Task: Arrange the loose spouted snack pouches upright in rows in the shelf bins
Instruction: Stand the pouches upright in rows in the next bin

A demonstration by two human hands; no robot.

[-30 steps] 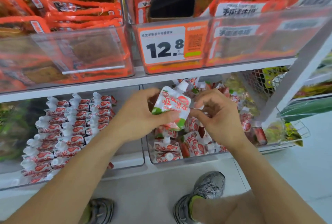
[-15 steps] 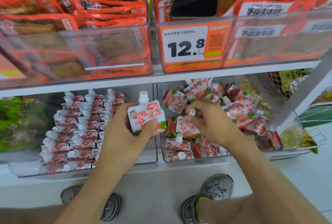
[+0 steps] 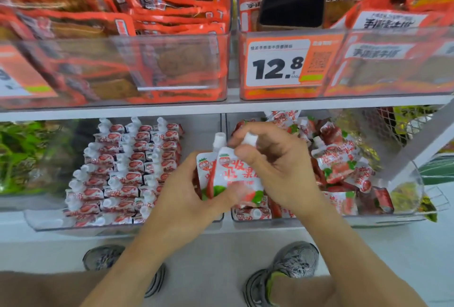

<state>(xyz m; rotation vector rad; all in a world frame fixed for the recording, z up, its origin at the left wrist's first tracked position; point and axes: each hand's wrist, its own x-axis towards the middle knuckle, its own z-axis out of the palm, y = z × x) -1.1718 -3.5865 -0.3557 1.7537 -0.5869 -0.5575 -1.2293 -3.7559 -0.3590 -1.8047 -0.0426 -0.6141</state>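
My left hand [image 3: 186, 198] grips two white-and-red spouted pouches upright by their lower edges: a rear pouch [image 3: 204, 169] and a front pouch [image 3: 235, 176]. Fingers of my right hand [image 3: 277, 166] pinch the front pouch near its white cap [image 3: 250, 138]. Both pouches hang in front of the gap between two clear bins on the lower shelf. The left bin [image 3: 44, 223] holds several pouches standing in neat rows [image 3: 127, 169]. A jumbled heap of loose pouches [image 3: 341, 161] fills the right bin [image 3: 368, 220].
Above, clear bins [image 3: 172, 65] hold orange snack packets, with a 12.8 price tag [image 3: 277, 65] on the front. A white slanted post [image 3: 422, 144] and wire mesh [image 3: 383, 119] border the right bin. Green packets [image 3: 19, 154] lie far left. My shoes [image 3: 292, 262] stand on the floor below.
My right hand lifted a second pouch from the right bin's heap and brought it against the pouch in my left hand. Both hands now meet in front of the bins' divide.
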